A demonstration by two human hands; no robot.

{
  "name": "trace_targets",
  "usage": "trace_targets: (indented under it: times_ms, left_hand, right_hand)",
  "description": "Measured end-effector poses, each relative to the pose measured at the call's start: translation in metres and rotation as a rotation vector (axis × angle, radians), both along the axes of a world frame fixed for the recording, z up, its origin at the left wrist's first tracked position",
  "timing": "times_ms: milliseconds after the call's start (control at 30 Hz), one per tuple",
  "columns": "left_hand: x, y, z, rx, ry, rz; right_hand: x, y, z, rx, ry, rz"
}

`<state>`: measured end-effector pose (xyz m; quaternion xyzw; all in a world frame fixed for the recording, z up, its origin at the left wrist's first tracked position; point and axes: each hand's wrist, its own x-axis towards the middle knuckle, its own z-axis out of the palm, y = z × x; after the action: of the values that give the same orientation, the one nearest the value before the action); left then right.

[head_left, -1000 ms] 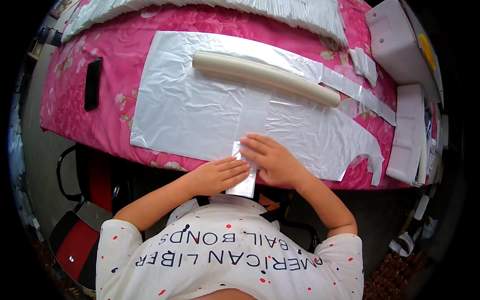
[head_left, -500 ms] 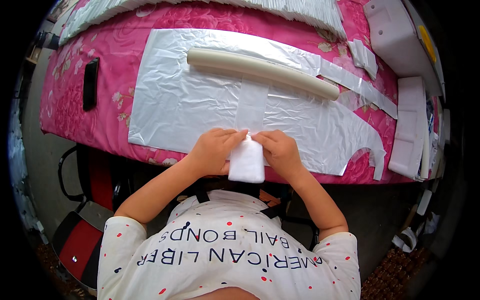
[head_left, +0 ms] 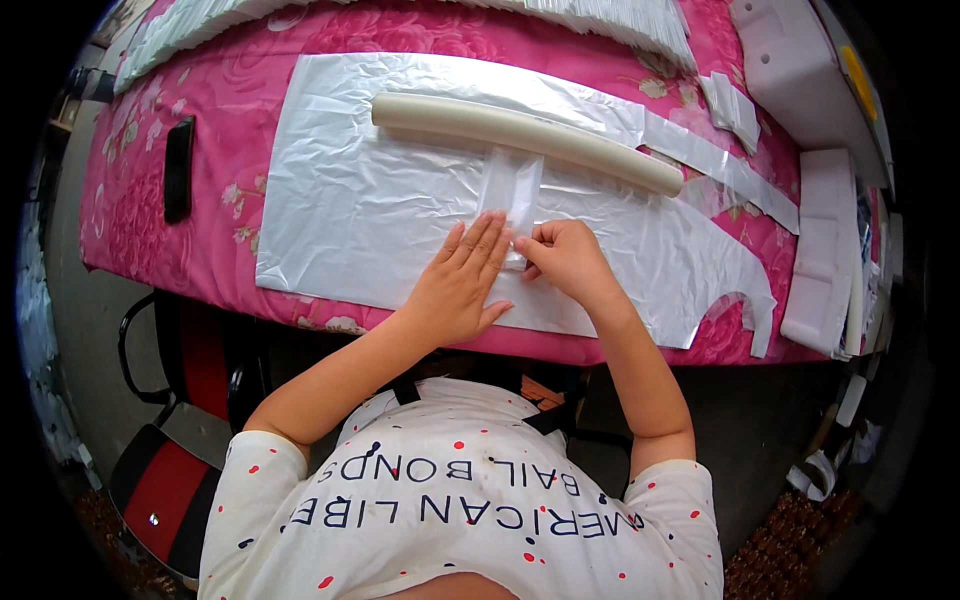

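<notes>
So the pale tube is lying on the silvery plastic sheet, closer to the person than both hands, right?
Not quite. The pale tube lies on the silvery plastic sheet, but the head view shows it beyond both the left hand and the right hand, not closer.

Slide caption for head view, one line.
Left hand flat, right hand curled, both at a translucent plastic strip on a silvery sheet, near a cream tube.

White short-sleeved shirt [head_left: 460, 540]; red, navy spots [head_left: 326, 582]; 2 rows dark lettering [head_left: 466, 511].
</notes>
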<state>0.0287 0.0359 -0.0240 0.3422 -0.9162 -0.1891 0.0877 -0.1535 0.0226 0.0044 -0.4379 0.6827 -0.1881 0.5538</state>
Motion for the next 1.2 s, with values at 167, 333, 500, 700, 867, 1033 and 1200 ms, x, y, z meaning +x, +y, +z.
trace_targets:
  times_ms: [167,333,500,700,867,1033,1200]
  left_hand:
    - [-0.002,0.001,-0.002,-0.019,-0.029,0.039]
    - [-0.006,0.0,-0.001,-0.037,0.007,0.097]
    - [-0.009,-0.002,-0.003,-0.077,0.067,0.139]
    - [-0.007,-0.013,-0.003,-0.234,0.058,0.095]
    - [0.002,-0.028,0.001,-0.244,0.184,0.002]
    - [0.014,-0.011,0.003,-0.28,0.287,-0.144]
    - [0.026,-0.003,0.001,-0.227,0.287,-0.124]
  right_hand:
    - [0.007,0.013,0.004,-0.219,0.239,0.055]
    - [-0.002,0.03,-0.017,-0.877,0.578,0.229]
    - [-0.013,0.016,-0.02,-1.096,0.595,0.524]
    - [-0.022,-0.002,-0.017,-1.027,0.382,0.608]
    - [-0.022,-0.007,-0.022,-1.109,0.375,0.569]
    - [-0.014,0.016,-0.02,-1.168,0.365,0.59]
    - [-0.007,0.039,-0.017,-1.14,0.356,0.57]
